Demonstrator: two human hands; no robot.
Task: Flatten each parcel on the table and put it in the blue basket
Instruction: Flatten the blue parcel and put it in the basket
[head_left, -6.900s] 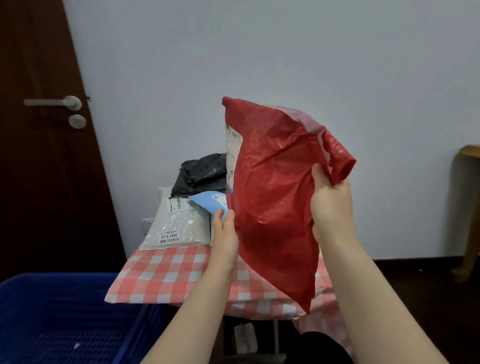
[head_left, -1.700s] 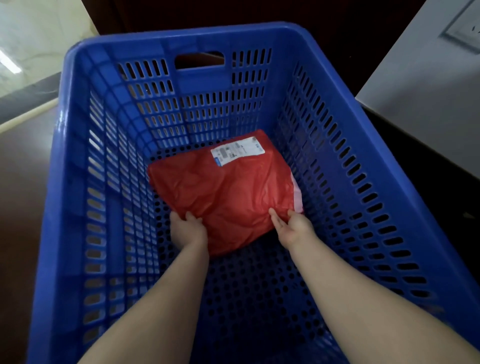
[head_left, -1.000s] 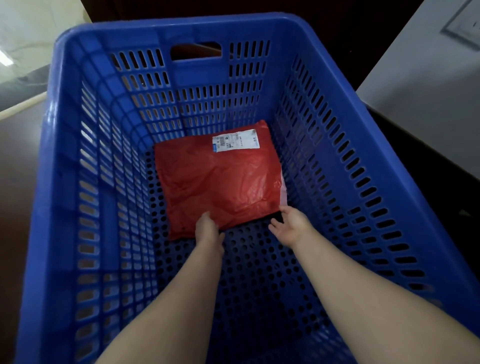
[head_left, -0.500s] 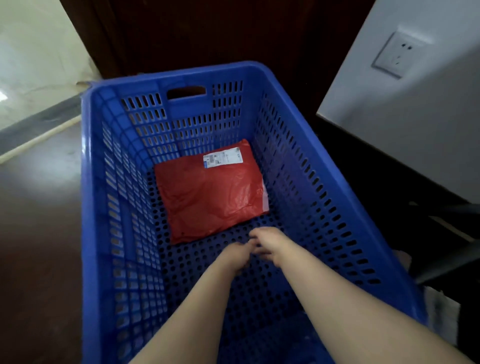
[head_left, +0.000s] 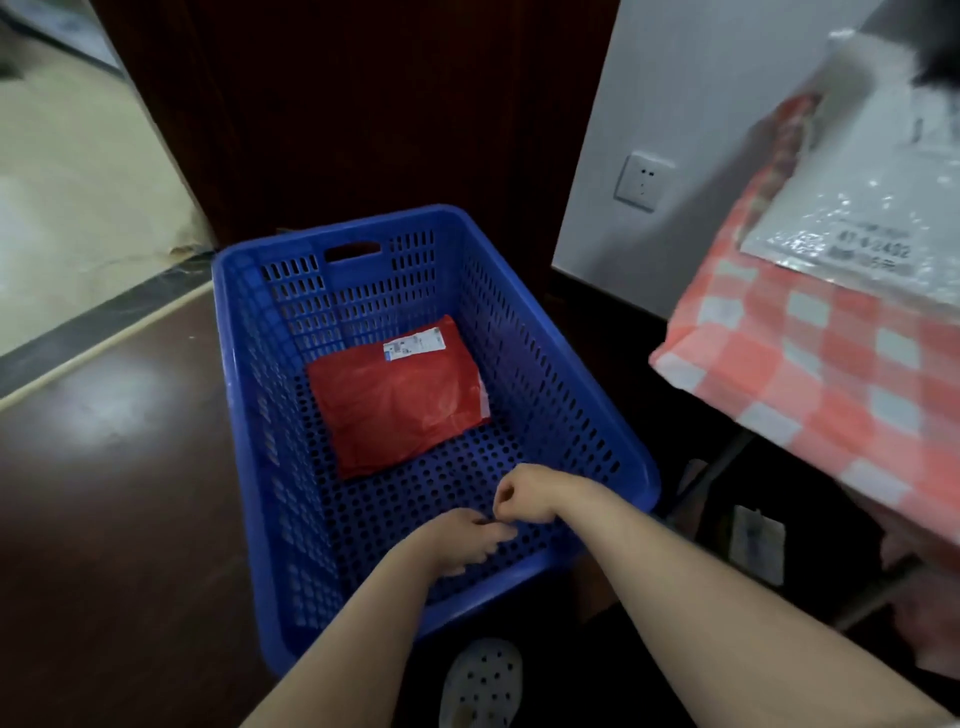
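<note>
The blue basket stands on the dark floor. A red parcel with a white label lies flat on its bottom, toward the far end. My left hand and my right hand hover close together over the near end of the basket, short of the parcel. Both hold nothing, and their fingers are loosely curled. On the table with the red-and-white checked cloth at the right lies a silvery white parcel. Behind it, at the top right corner, is a blurred dark parcel.
A dark wooden door stands behind the basket. A wall socket sits on the white wall to its right. A white perforated shoe shows at the bottom, just before the basket's near rim.
Both hands have let go of the red parcel and drawn back to the basket's near end. The view has lifted and turned right, bringing the table and its parcels into sight.
</note>
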